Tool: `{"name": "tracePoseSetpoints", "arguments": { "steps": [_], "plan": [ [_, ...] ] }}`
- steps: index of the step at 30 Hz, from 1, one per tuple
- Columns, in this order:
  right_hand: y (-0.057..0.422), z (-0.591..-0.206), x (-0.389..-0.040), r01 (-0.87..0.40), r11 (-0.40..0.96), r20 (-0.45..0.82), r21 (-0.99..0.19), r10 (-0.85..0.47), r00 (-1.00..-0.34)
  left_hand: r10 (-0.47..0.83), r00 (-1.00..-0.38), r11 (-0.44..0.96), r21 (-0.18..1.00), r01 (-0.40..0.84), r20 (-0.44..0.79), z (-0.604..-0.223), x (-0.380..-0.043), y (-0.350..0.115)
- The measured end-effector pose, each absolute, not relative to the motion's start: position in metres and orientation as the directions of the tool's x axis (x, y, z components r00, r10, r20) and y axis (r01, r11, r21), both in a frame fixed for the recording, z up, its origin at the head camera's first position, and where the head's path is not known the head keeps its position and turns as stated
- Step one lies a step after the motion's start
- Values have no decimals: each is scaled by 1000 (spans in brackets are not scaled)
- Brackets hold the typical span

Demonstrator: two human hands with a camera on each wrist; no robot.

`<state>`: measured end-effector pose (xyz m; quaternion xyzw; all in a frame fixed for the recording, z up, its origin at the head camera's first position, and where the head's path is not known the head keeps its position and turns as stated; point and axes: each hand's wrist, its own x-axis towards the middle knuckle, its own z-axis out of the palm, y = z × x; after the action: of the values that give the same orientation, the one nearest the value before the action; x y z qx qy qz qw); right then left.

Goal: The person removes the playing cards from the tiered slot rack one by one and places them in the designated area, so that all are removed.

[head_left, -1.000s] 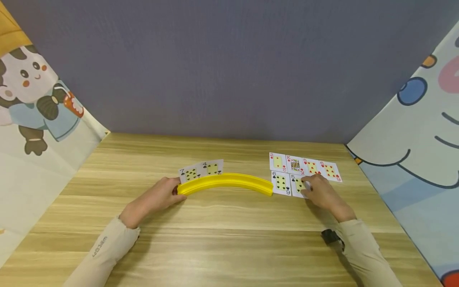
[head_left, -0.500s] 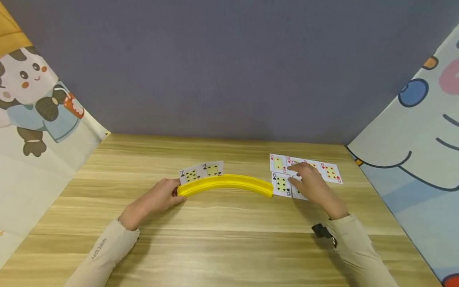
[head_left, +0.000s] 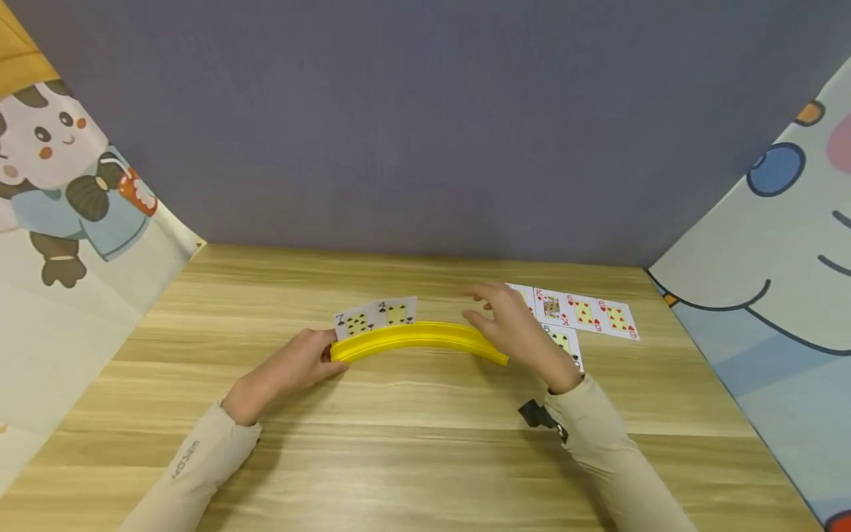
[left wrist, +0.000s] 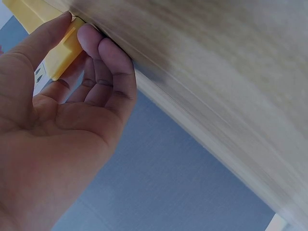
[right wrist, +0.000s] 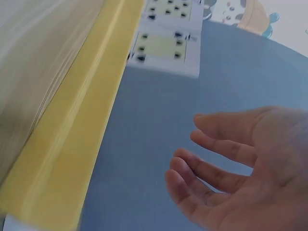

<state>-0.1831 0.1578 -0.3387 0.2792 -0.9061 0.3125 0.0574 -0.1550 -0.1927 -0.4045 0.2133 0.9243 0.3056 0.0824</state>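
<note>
A curved yellow card holder point(head_left: 412, 337) stands on the table, with a seven of spades point(head_left: 355, 322) and a four of spades point(head_left: 397, 313) upright in its left half. My left hand point(head_left: 309, 353) grips the holder's left end between thumb and fingers, as the left wrist view also shows. Over the holder's right end is my right hand point(head_left: 515, 325), its fingers loosely bent and holding nothing. In the right wrist view that hand point(right wrist: 226, 168) is apart from the yellow holder point(right wrist: 72, 110). Beneath and beside it lies a five of spades point(head_left: 561, 341), partly covered.
A back row of red cards lies flat on the right: a partly hidden card point(head_left: 527, 294), a king of diamonds point(head_left: 551, 306), a five of hearts point(head_left: 583, 313) and another heart card point(head_left: 618, 319). A dark grey panel point(head_left: 425, 133) rises behind the table point(head_left: 372, 443).
My right hand has moved left from the five of spades to the holder's right end, now covering the six of spades. The left hand keeps its grip in place.
</note>
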Motion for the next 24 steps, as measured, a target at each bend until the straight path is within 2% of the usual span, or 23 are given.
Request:
{"name": "tracePoseSetpoints", "arguments": {
  "steps": [10,14,24],
  "plan": [
    [106,-339,-193,-588,506,321,-631,-520,-791,451,-892,714,599,362,1,-405,-154,-194],
    [92,-345,-196,-581,464,333,-668,-512,-792,454,-891,713,599,364,2,-404,-155,-193],
    [80,-366,-199,-535,511,275,-673,-499,-822,444,-896,717,602,351,-6,-403,-154,-194]
  ]
}}
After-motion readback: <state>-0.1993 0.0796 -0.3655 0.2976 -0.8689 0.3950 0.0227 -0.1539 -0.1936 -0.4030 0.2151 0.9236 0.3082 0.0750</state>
